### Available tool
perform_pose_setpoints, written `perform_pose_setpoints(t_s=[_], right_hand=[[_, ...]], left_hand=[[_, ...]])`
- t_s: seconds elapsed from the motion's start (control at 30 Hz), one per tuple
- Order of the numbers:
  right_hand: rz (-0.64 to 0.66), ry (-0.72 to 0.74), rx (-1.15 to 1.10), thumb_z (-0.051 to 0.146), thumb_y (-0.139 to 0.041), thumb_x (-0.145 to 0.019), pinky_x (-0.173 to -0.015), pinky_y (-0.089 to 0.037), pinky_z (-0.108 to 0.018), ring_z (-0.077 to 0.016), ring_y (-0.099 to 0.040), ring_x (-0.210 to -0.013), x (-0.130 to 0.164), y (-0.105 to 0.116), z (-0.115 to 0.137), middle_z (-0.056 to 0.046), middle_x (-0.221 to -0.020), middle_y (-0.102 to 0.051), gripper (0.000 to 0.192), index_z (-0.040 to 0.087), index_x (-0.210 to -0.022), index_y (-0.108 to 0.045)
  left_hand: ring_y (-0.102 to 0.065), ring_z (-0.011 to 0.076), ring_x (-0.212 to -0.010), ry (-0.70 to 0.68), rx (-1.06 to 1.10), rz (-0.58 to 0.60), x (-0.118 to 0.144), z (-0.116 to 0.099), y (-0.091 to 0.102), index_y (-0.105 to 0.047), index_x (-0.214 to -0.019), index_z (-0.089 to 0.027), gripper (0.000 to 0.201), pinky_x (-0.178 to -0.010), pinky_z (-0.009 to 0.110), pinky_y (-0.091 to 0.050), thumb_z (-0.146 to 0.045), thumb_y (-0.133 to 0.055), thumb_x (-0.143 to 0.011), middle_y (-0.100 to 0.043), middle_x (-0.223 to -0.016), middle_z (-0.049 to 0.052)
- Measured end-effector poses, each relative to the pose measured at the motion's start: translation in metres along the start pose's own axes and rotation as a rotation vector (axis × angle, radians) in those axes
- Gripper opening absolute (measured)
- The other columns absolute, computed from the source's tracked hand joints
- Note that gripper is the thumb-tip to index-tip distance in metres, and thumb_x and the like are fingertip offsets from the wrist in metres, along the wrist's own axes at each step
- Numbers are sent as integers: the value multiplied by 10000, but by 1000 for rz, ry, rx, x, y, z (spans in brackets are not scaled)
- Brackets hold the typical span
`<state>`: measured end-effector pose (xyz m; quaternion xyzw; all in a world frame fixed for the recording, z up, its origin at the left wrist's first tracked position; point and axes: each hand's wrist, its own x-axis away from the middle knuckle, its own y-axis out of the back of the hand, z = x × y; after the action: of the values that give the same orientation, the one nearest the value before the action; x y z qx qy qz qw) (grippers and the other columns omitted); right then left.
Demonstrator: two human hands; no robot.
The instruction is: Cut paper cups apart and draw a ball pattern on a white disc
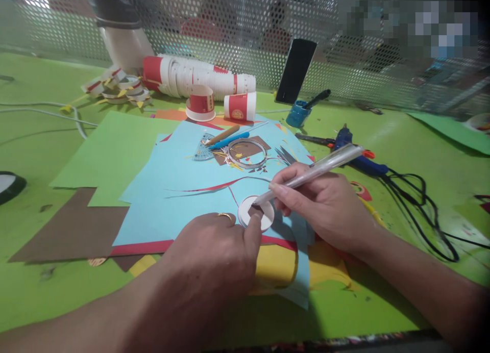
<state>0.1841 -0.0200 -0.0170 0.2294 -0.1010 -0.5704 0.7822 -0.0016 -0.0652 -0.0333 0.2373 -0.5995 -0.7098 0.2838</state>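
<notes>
My right hand [323,202] grips a clear white pen [317,170] like a writing tool, its tip down on a small white paper disc [245,211] with a brown piece in its middle. My left hand [214,253], a ring on one finger, presses the disc down with a fingertip on its near edge. The disc lies on a light blue paper sheet [184,190] on the green table [46,154].
Green, brown, red and yellow paper sheets lie under and around the blue sheet. Behind are a stack of red-and-white paper cups [191,77], a cut cup [240,107], cut rings, a blue glue gun [358,156] with black cord, a blue pot [297,113] and a propped phone [295,71].
</notes>
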Motion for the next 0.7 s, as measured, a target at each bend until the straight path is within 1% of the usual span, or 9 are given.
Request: perform_pose_setpoints(t_s=[0.17, 0.33, 0.5, 0.7], right_hand=[[22, 38, 14, 185, -563, -888, -522, -467, -208, -101, -566, -552, 1, -1, -1, 33, -647, -602, 131, 199, -763, -600], [19, 81, 72, 202, -567, -901, -515, -444, -202, -88, -543, -549, 0, -1, 0, 27, -694, -615, 148, 190, -760, -611], [29, 108, 118, 303, -543, -934, -526, -464, -228, -109, -585, -601, 0, -2, 1, -16, -844, -657, 219, 197, -759, -623], [46, 139, 162, 310, -523, -954, -584, -477, -239, -118, -598, -643, 0, -4, 2, -6, -833, -660, 241, 204, -759, -617]], left_hand=[[-584, 206, -473, 2, 13, 16, 0, 0, 1, -560, -1250, -40, 448, -402, 306, -387, -89, -483, -812, -634, -635, 46], [-599, 217, -494, -9, 31, 43, 0, 0, 2, -569, -1217, -59, 415, -421, 310, -415, -104, -503, -810, -631, -641, 42], [-598, 237, -492, 5, 27, 26, 0, 0, -1, -580, -1192, -65, 404, -417, 333, -442, -65, -477, -801, -607, -630, 40], [-623, 248, -549, 10, 25, 38, 1, -1, -1, -589, -1148, -70, 359, -462, 349, -487, -60, -448, -818, -615, -669, 55]])
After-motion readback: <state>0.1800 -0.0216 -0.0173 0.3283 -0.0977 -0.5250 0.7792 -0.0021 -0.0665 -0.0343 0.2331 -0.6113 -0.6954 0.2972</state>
